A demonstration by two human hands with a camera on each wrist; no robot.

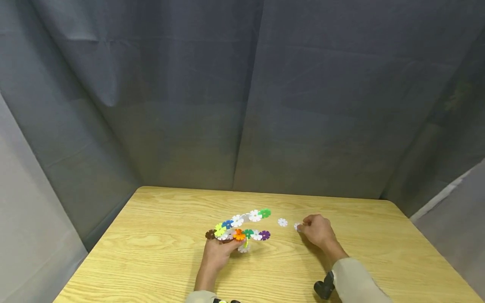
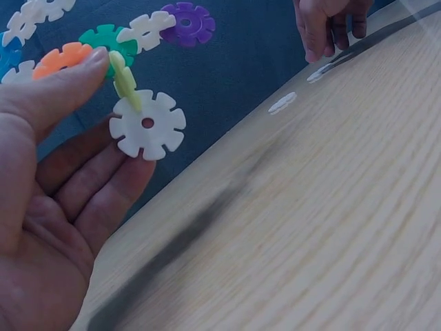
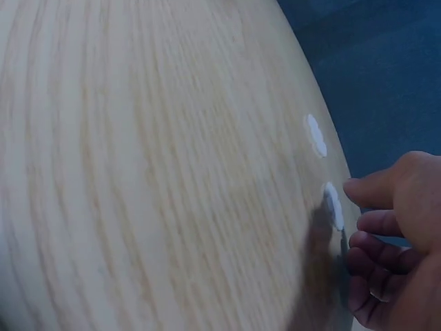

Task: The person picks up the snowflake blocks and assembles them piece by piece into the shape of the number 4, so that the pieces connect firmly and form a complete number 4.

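Observation:
My left hand (image 1: 217,255) grips a chain of linked, notched plastic flower discs (image 1: 239,235), thumb over the orange and green ones. The chain bends in two rows, with brown, yellow, blue, white, green and purple discs. A white disc (image 2: 147,124) hangs below on a yellow-green one (image 2: 125,79). At the right, my right hand (image 1: 320,230) reaches down to a white disc (image 3: 334,207) lying flat on the table. Its thumb and fingers are bent with a gap between them, close to that disc. Whether they touch it is unclear. Another white disc (image 1: 282,222) lies to its left.
The wood-grain table (image 1: 159,261) has rounded far corners. Dark grey curtains (image 1: 242,105) hang behind it, and lighter grey panels stand at both sides. A black strap-like device (image 1: 324,286) is at my right sleeve.

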